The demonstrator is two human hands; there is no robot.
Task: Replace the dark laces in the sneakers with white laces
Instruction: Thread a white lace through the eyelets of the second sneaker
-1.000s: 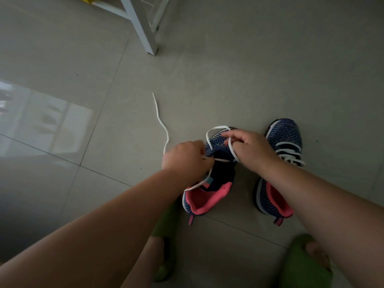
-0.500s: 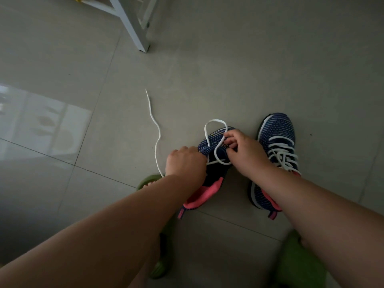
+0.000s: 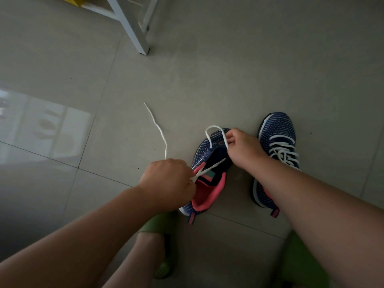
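Two green slippers nearest of all: left slipper [image 3: 164,256] under a bare shin, right slipper [image 3: 301,265] blurred at the near right edge

Just beyond, two bare forearms reaching out over the grey tiled floor [image 3: 228,69]

Left hand [image 3: 169,183] fisted, fingers curled round a stretch of the white lace [image 3: 209,168], knuckles up, just left of the pink heel collar of the near sneaker [image 3: 204,161]

Near sneaker lying between the hands, navy knit with a pink lining, heel toward the person, toe pointing far, tongue area dark and mostly unlaced

White lace running taut from the left fist across the shoe opening toward the right hand [image 3: 242,148], then rising in a loop over the toe; free tail snaking away from the left fist to the far left across the tile, tip resting on the floor

Right hand closed on the lace near the toe, thumb and fingers pinching it, wrist covering the right side of the shoe

Second sneaker [image 3: 277,140] just right of that hand, upright on the floor, already threaded with white crossings [image 3: 284,150], heel partly hidden behind the right forearm

Farther off, pale window glare on the tiles at the left

Farthest, white furniture leg [image 3: 135,32] standing on the floor at the top, something yellow [image 3: 70,0] behind it at the frame edge
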